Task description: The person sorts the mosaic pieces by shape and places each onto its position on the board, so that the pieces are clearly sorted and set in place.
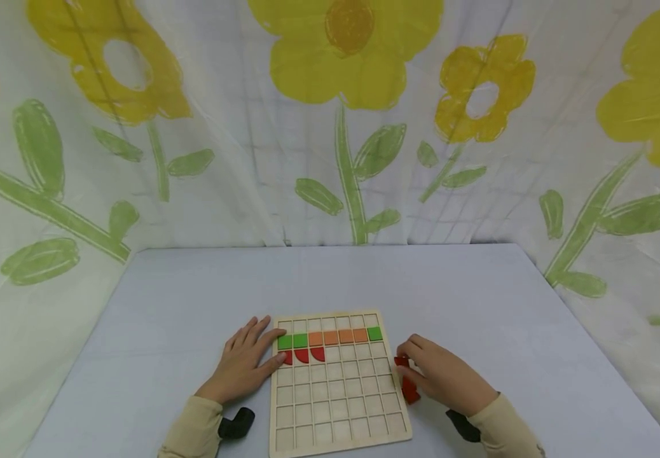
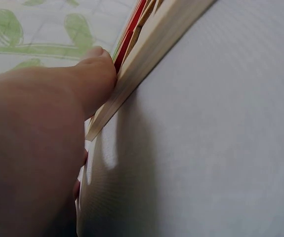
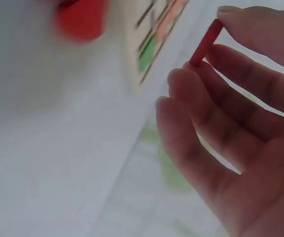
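Observation:
A wooden grid board [image 1: 341,381] lies flat on the table. Its second row holds green squares [image 1: 300,341] at the left, several orange squares [image 1: 330,338] and one green square at the right end. Below them, three red quarter-circle pieces [image 1: 317,353] fill the left cells. With fingers spread, my left hand [image 1: 241,369] rests at the board's upper left edge, the thumb over the first red piece. My right hand [image 1: 444,375], just off the board's right side, pinches a red piece [image 3: 207,42] between thumb and fingers; in the right wrist view it shows edge-on.
More red pieces [image 1: 409,389] lie in a small group on the table beside the board's right edge, under my right hand. The white table [image 1: 204,286] reaches back to a hanging cloth [image 1: 221,210] painted with yellow flowers. Both wrists carry black straps or mounts [image 1: 237,423].

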The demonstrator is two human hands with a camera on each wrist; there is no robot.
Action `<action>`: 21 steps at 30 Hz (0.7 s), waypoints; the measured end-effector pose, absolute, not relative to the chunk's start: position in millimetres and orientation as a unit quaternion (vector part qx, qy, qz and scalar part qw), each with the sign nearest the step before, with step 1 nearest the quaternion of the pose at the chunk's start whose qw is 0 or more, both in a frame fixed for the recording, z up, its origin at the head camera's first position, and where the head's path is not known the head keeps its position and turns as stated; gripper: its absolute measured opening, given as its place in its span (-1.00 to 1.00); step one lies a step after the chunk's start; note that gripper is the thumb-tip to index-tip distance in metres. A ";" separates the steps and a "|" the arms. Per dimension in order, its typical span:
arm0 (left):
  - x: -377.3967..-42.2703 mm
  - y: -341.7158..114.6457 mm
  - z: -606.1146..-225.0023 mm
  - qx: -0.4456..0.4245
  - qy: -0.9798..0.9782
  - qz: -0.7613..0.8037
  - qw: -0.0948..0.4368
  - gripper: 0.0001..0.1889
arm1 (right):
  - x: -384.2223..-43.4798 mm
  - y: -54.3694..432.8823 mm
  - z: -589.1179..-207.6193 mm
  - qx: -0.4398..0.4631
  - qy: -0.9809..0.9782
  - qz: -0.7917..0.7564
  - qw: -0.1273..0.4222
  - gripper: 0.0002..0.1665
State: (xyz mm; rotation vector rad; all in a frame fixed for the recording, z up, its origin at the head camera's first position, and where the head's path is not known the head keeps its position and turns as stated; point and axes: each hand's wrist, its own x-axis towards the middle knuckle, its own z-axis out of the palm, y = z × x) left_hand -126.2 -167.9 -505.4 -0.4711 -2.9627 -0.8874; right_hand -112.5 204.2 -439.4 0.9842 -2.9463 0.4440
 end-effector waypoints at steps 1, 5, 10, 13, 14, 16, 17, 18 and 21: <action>-126.4 -168.2 -505.9 -0.150 -0.948 -0.282 0.005 -0.49 | -114.6 197.2 -438.5 0.323 -0.935 0.146 0.006 -0.80; -126.8 -168.7 -506.7 -0.147 -0.950 -0.274 0.005 -0.49 | -123.2 170.8 -439.0 0.387 -0.909 0.146 0.052 -0.79; -127.1 -168.9 -505.6 -0.142 -0.951 -0.274 0.009 -0.50 | -136.9 141.1 -445.0 0.440 -0.883 0.126 0.103 -0.79; -126.9 -168.8 -505.1 -0.143 -0.951 -0.273 0.009 -0.50 | -144.8 126.2 -449.4 0.442 -0.886 0.108 0.091 -0.81; -126.9 -168.8 -505.1 -0.144 -0.951 -0.274 0.009 -0.50 | -147.4 121.7 -450.6 0.440 -0.888 0.103 0.079 -0.82; -126.9 -168.8 -505.0 -0.145 -0.951 -0.274 0.009 -0.50 | -152.7 113.8 -453.4 0.435 -0.894 0.093 0.051 -0.83; -126.9 -168.8 -505.2 -0.145 -0.951 -0.275 0.009 -0.50 | -155.2 110.5 -454.5 0.432 -0.896 0.090 0.037 -0.83; -126.9 -168.7 -505.0 -0.145 -0.950 -0.275 0.008 -0.50 | -157.6 107.8 -455.6 0.431 -0.898 0.091 0.025 -0.82; -127.0 -168.0 -504.5 -0.145 -0.950 -0.278 0.001 -0.50 | -163.1 102.7 -459.5 0.426 -0.900 0.093 0.001 -0.80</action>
